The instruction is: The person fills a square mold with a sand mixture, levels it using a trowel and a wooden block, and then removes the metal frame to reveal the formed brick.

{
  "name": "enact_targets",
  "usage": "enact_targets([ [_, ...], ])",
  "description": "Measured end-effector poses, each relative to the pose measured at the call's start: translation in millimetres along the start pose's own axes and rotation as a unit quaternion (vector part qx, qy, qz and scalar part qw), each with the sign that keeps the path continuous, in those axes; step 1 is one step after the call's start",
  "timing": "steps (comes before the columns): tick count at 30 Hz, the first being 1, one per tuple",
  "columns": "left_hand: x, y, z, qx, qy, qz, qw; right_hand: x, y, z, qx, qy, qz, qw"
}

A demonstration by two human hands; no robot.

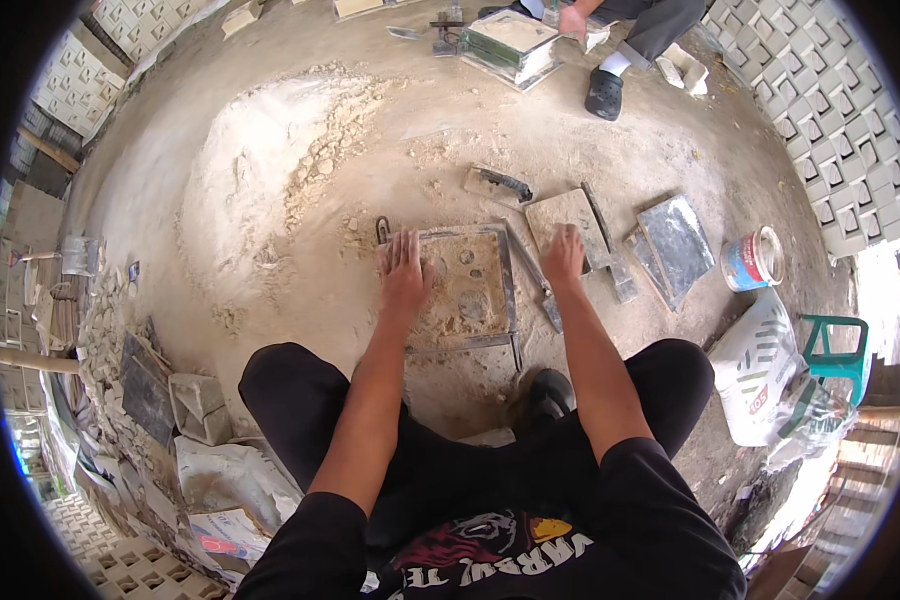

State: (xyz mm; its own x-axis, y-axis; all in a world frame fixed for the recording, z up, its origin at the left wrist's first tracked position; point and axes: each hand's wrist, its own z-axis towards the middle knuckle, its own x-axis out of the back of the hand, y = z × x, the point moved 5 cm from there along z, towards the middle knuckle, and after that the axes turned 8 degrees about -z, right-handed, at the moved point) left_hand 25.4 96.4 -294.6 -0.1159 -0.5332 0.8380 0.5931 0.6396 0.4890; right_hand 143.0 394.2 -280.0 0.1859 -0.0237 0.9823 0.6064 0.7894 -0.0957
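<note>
A square metal mould frame (pixel 511 290) lies on the ground before me, filled with pale, damp-looking powder mix (pixel 450 318) marked by several hollows. My left hand (pixel 406 275) rests on its left side, palm down with the fingers stretched out. To the right lies a dusty square plate (pixel 550 213) with a dark metal bar along one side. My right hand (pixel 564 254) is over the plate's near part, fingers bunched and pointing down; whatever they hold is hidden beneath them. Between frame and plate runs a long metal bar (pixel 532 262).
A pile of pale powder (pixel 260 150) spreads at the far left. Dark plates (pixel 676 245), a bucket (pixel 753 260), a white sack (pixel 755 375) and a green stool (pixel 836 350) stand at the right. Another person's hand (pixel 573 22) works at a mould (pixel 510 50) at the back.
</note>
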Motion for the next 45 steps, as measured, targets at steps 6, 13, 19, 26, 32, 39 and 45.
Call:
enact_targets([
  [6,2,10,14,0.024,-0.035,0.026,0.999,-50,78,6,-0.112,-0.124,0.019,0.986],
  [13,9,-22,26,0.041,0.006,-0.001,0.999,-52,91,37,-0.077,-0.062,-0.016,0.995],
  [19,10,-58,43,0.178,0.026,-0.007,0.984,6,70,83,-0.01,-0.076,-0.138,0.987],
  [26,-13,-78,75,0.315,-0.026,-0.1,0.943,93,11,144,0.004,-0.177,-0.175,0.969],
  [32,-17,-91,73,0.37,0.074,-0.227,0.898,103,-83,185,0.09,-0.121,-0.076,0.986],
  [39,-5,-76,82,0.362,0.068,-0.151,0.917,-76,-215,169,0.22,-0.251,0.01,0.943],
  [45,12,-75,77,0.371,0.057,-0.122,0.919,-113,-341,202,0.234,-0.274,0.069,0.93],
])
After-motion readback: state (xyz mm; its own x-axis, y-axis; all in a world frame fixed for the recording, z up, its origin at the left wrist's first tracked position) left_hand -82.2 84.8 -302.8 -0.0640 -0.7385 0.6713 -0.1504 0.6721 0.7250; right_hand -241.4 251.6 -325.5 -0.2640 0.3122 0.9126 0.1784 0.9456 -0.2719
